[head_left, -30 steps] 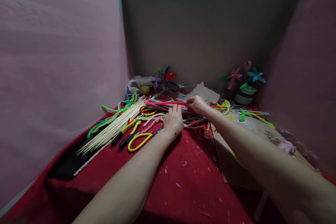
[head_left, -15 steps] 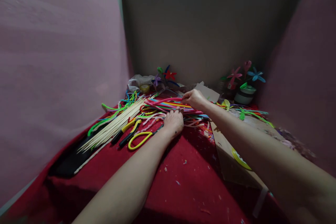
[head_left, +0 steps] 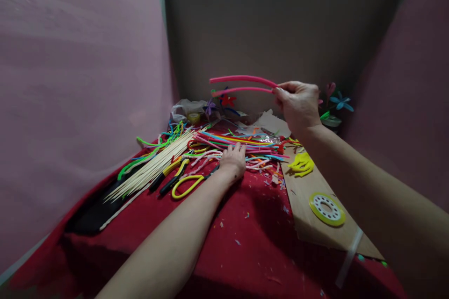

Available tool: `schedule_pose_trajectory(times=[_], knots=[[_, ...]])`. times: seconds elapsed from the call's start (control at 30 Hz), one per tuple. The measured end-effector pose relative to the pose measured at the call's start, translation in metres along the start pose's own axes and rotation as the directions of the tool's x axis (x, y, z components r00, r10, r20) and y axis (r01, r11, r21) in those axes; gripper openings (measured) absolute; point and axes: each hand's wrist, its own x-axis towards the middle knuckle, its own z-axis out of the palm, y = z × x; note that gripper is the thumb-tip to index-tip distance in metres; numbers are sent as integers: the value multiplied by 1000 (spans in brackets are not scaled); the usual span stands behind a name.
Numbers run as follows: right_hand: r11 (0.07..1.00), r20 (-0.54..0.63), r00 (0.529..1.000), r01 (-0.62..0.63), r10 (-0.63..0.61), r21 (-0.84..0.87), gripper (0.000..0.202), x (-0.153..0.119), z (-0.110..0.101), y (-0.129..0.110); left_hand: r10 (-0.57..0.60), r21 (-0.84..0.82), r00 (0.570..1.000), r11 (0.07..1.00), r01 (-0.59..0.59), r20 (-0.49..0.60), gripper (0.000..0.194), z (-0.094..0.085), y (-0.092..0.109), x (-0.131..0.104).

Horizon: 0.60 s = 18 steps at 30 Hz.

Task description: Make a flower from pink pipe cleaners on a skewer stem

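Note:
My right hand is raised above the table, its thumb and fingers pinching pink pipe cleaners whose free lengths point left. Lower down, my left hand lies on a loose bundle of coloured pipe cleaners, fingers stretched over its near side. That bundle has pink, yellow, red and blue strands. Left of this hand are scissors with yellow handles and pliers with black and yellow grips. Pale pink pipe cleaners lie around the left hand.
Thin wooden sticks lie across a black item on the left. On the right, a cardboard piece carries a yellow tape roll and short yellow pipe cleaners. Pipe-cleaner flowers stand behind. Scraps dot the red cloth.
My right hand has risen from the bundle and moved right, lifting pink pipe cleaners out of it. The tape roll and yellow pipe cleaners are uncovered. My left hand has stayed in place.

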Motion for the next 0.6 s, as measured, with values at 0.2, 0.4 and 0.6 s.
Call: schedule_pose_trajectory(times=[0.2, 0.4, 0.6], knots=[[865, 295, 821, -501, 489, -40, 21, -62, 13, 34, -49, -58, 985, 997, 40, -162, 35, -10, 1, -6], [904, 275, 864, -380, 422, -196, 19, -77, 9, 45, -185, -401, 938, 914, 56, -292, 27, -12, -2, -5], [943, 213, 929, -258, 301, -208, 22, -77, -2, 40, -226, -653, 944, 757, 13, -242, 15, -7, -1, 4]])
